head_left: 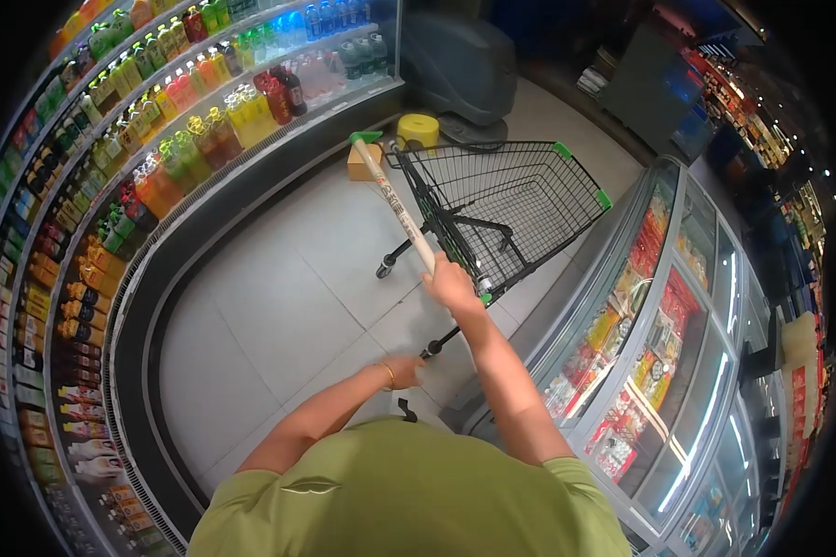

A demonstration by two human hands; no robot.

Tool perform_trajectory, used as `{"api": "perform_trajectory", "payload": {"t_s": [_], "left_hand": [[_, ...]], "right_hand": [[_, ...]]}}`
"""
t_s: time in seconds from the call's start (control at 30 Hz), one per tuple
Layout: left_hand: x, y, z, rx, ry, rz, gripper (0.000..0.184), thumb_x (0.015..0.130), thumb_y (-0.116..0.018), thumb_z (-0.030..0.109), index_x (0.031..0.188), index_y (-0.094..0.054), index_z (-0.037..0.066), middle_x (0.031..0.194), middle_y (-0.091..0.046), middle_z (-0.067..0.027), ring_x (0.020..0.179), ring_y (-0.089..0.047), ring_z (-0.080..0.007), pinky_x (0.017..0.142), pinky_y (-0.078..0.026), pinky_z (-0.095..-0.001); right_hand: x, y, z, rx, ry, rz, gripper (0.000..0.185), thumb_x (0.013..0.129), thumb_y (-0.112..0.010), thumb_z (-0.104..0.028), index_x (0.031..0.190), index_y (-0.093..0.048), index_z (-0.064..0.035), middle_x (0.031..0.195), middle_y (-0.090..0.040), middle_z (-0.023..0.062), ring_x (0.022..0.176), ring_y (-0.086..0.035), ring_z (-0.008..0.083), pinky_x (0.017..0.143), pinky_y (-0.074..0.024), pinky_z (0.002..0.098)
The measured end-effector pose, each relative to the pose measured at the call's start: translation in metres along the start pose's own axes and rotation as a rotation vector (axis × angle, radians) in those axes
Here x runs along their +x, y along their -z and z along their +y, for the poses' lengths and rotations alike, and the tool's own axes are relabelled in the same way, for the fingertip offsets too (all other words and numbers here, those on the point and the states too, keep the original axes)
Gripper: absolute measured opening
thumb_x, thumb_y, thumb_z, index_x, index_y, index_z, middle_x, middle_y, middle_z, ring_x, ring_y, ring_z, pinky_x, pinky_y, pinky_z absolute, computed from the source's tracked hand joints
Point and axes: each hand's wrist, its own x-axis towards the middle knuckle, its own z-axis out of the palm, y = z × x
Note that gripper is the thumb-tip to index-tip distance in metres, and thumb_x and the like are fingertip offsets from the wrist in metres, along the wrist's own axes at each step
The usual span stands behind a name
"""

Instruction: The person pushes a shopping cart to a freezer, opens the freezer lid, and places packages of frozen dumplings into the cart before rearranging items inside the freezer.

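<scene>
A black wire shopping cart (529, 200) with green corner pieces stands ahead of me on the tiled floor. Its pale handle bar (390, 200) runs slantwise from the upper left down to my right hand (452, 281), whose fingers are wrapped round the bar's near end. My left hand (403, 371) is low in front of my body, beside a cart wheel (431, 350) and apart from the handle. A thin band circles that wrist. Its fingers are bunched and small in view, so whether they hold anything is unclear.
Shelves of bottled drinks (181, 88) curve along the left. Glass-topped freezers (659, 343) with packaged food line the right. Beyond the cart's handle are a yellow stool (418, 130), an orange-brown box (364, 164) and a large dark grey machine (460, 70).
</scene>
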Motion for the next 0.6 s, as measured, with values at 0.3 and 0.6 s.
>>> {"api": "perform_trajectory", "payload": {"t_s": [0.3, 0.6], "left_hand": [[-0.103, -0.037, -0.204, -1.023, 0.985, 0.593, 0.028, 0.083, -0.053, 0.011, 0.108, -0.058, 0.001, 0.089, -0.067, -0.0129, 0.071, -0.066, -0.0212, 0.056, -0.053, -0.0318], [-0.071, 0.015, -0.234, -0.008, 0.756, -0.132, 0.016, 0.082, -0.052, 0.012, 0.084, -0.066, 0.004, 0.074, -0.066, -0.0081, 0.063, -0.062, -0.0156, 0.052, -0.05, -0.0303]], "right_hand": [[0.05, 0.049, 0.086, -0.082, 0.009, 0.042, 0.035, 0.082, -0.064, -0.025, 0.101, -0.046, -0.0012, 0.085, -0.064, 0.0267, 0.083, -0.062, 0.0437, 0.076, -0.0495, 0.0495], [0.085, 0.08, 0.112, -0.111, -0.155, 0.113, 0.035, 0.082, -0.064, -0.03, 0.104, -0.049, -0.0078, 0.081, -0.064, 0.0235, 0.082, -0.062, 0.0419, 0.072, -0.0483, 0.0496]]}}
